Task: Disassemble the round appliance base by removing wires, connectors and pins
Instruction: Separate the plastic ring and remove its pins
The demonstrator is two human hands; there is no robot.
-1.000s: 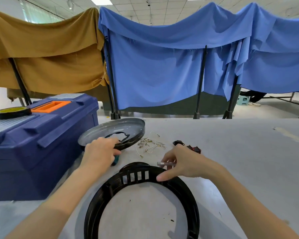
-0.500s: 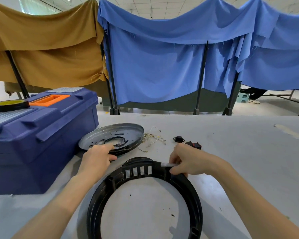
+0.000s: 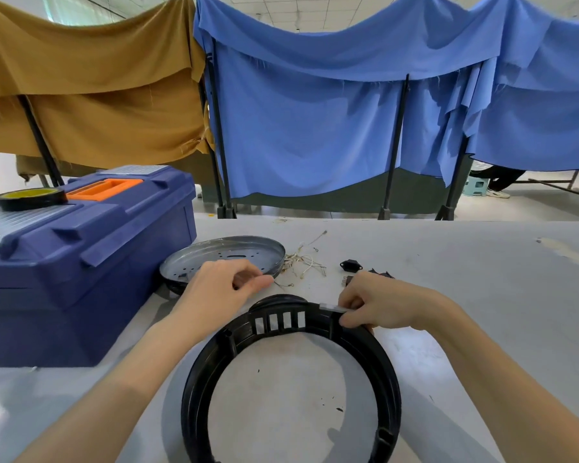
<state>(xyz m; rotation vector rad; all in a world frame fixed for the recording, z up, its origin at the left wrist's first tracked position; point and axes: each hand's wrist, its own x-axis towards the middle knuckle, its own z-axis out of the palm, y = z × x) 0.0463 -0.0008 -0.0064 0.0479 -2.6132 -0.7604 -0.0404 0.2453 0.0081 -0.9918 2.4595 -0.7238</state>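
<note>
Fingers (image 3: 348, 319) of the right hand (image 3: 381, 305) are curled, pinching a thin silvery pin (image 3: 330, 307) against the far rim of the black ring (image 3: 390, 389), just right of its slotted section. The ring lies flat on the table (image 3: 482, 295), close to the person. The left hand (image 3: 218, 290) is curled at the near edge of the metal plate (image 3: 228, 253); whether it grips the plate cannot be told. Loose wires (image 3: 303, 262) lie just right of the plate, and small black connectors (image 3: 350, 265) lie beyond the right hand. A blue toolbox (image 3: 81, 262) bearing a tape roll (image 3: 29, 198) stands at left. Cloths (image 3: 315, 128) hang behind the table.
</note>
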